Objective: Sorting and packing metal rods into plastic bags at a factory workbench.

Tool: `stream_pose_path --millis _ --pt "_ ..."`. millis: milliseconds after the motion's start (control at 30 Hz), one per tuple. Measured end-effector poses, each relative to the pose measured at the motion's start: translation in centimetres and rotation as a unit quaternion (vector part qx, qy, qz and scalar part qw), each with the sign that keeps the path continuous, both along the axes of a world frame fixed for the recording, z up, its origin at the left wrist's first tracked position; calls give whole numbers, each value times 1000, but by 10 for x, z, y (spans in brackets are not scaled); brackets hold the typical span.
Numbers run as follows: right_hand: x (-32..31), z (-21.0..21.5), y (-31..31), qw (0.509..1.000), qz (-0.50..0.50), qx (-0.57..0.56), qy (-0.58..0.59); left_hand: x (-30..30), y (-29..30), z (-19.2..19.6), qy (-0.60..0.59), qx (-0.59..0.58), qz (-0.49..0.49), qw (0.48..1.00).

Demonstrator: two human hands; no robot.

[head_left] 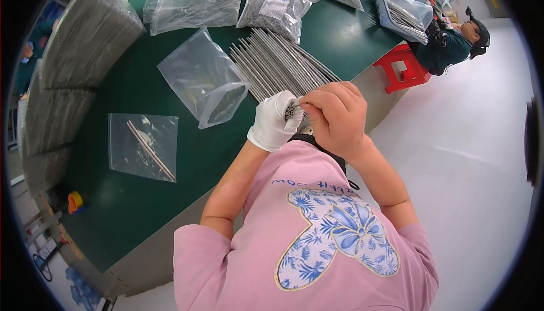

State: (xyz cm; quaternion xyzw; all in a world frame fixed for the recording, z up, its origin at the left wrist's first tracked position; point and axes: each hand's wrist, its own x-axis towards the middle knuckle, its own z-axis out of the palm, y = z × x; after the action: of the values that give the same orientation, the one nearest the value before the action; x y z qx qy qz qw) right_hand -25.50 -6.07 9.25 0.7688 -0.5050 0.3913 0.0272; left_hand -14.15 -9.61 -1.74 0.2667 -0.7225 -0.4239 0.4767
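My left hand (273, 121), in a white glove, is closed around a bundle of thin grey metal tubes (289, 111), whose open ends face up toward me. My bare right hand (339, 115) pinches thumb and forefinger at the rim of that bundle, on what looks like the end of one tube. Just beyond both hands, a wide pile of long grey metal tubes (280, 64) lies on the green table (124, 220). The far ends of the held bundle are hidden behind my hands.
An open clear plastic bag (198, 75) lies left of the pile. Nearer left, another clear bag (122, 146) holds two thin pinkish rods (150, 149). Filled bags (275, 13) and a blue bin (399, 16) stand farther back. A person (453, 47) sits beyond a red stool (401, 68).
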Motion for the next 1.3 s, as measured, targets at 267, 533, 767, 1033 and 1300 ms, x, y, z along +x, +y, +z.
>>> stream_pose_path --millis 267,533,767,1033,1300 --pt "1 -13 0 998 12 42 -35 3 -2 0 -9 11 2 1000" --pt "1 -7 1 1000 14 24 6 3 -2 4 -18 15 -5 1000" --pt "2 -5 1 998 18 48 35 5 -1 4 -14 27 -16 999" --pt "3 -3 2 998 17 34 56 4 -2 0 -39 -14 -6 999" --pt "2 -5 4 999 7 36 26 5 -1 3 -44 -11 -1 999"
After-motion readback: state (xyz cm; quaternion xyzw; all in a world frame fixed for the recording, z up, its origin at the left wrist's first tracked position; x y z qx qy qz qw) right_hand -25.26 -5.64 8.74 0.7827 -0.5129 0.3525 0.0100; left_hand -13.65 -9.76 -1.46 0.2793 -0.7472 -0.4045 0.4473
